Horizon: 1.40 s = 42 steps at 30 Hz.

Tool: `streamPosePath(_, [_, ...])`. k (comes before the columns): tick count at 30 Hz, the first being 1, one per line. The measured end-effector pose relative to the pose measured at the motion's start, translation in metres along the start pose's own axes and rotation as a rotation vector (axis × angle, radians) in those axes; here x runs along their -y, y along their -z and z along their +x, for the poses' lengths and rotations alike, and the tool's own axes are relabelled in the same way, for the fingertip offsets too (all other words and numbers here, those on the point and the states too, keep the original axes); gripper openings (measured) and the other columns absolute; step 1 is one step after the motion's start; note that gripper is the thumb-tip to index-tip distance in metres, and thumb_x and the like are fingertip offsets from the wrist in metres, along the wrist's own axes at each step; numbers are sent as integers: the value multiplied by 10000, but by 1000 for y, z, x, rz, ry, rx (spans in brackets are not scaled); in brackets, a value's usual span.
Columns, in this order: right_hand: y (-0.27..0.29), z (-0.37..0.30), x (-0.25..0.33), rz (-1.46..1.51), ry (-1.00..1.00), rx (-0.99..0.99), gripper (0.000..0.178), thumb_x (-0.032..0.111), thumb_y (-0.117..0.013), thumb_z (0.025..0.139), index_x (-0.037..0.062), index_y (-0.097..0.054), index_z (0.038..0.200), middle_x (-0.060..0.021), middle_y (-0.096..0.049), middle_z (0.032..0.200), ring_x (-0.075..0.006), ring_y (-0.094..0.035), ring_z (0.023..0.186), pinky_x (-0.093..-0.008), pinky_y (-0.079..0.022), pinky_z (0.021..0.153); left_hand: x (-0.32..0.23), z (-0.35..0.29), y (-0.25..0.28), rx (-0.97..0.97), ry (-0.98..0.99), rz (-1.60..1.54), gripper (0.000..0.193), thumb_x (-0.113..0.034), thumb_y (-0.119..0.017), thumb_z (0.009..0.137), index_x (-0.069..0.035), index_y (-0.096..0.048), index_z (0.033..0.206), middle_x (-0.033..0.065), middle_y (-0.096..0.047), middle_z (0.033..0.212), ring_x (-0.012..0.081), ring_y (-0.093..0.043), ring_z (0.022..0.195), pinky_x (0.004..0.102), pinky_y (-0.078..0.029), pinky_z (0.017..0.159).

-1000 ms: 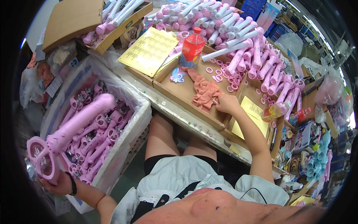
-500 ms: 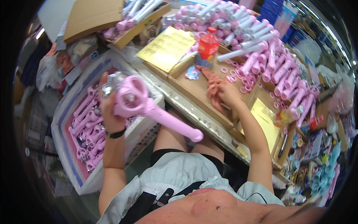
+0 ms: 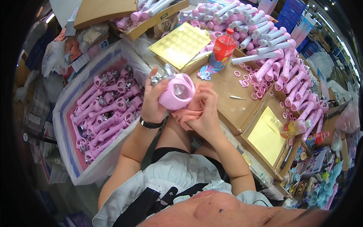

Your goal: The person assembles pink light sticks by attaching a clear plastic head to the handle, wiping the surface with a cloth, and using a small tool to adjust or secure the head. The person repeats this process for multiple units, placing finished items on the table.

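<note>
My left hand (image 3: 153, 102) grips a pink toy wand (image 3: 166, 99) by its round, open-sided head, with a shiny silver piece (image 3: 165, 75) on top. In my right hand (image 3: 208, 119) is a salmon-coloured cloth (image 3: 187, 116), bunched against the wand's head. Cloth and right hand hide the wand's handle. Both hands are above my lap. Left of them, a white plastic-lined bin (image 3: 63, 113) holds many similar pink wands (image 3: 109, 117) with silver tops.
Cardboard trays (image 3: 227, 109) at right hold a small white-handled tool (image 3: 237, 98), loose pink rings (image 3: 259, 89) and a yellow sheet (image 3: 264, 136). A red-labelled bottle (image 3: 222, 49) stands near another yellow sheet (image 3: 179, 44). Pink-and-white wand parts (image 3: 261, 28) are piled behind.
My right hand has brought the cloth from the tray to the wand. My left hand has moved right, turning the wand so its handle no longer shows. The white-handled tool is now uncovered.
</note>
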State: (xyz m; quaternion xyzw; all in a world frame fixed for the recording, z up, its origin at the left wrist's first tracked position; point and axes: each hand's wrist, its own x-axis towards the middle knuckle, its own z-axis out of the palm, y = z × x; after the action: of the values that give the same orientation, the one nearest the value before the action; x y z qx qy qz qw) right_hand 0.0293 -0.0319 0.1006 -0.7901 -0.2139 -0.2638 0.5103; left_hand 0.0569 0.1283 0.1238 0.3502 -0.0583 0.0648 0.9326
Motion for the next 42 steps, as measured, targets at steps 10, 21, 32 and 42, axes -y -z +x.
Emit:
streamPosePath(10, [-14,-14,0,295,-597,342,907,162,-697,665,8,-178,1393,-155,-623,1050,-267,-622,968,-313,-474,845,-4,0,4,6,18,126,627,44,-599,805,-81,-293,1338,125,-584,1048,168,-605,892,299,-513,798])
streamPosePath(21, [38,-66,-4,1613,-1377,784,607,35,-643,783,-29,-349,1311,-97,-578,915,-382,-568,1064,-501,-495,864,-9,11,13,281,201,-54,597,-172,-503,868,-30,-264,1397,213,-511,1209,263,-543,1098,378,-441,947])
streamPosePath(32, [27,-18,25,1607,-1359,420,515,70,-584,794,-6,-406,1271,-76,-576,977,-277,-588,983,-371,-479,845,10,2,-4,490,150,-139,820,-334,-569,799,-30,-158,1441,274,-441,1272,342,-460,1200,432,-376,1015])
streamPosePath(42, [26,3,6,1018,-800,497,694,128,-722,621,12,-439,1245,-110,-593,1111,-230,-606,960,-301,-473,833,6,-16,-15,294,94,204,742,-2,-627,778,-25,-226,1402,146,-534,1195,195,-536,1099,327,-434,944])
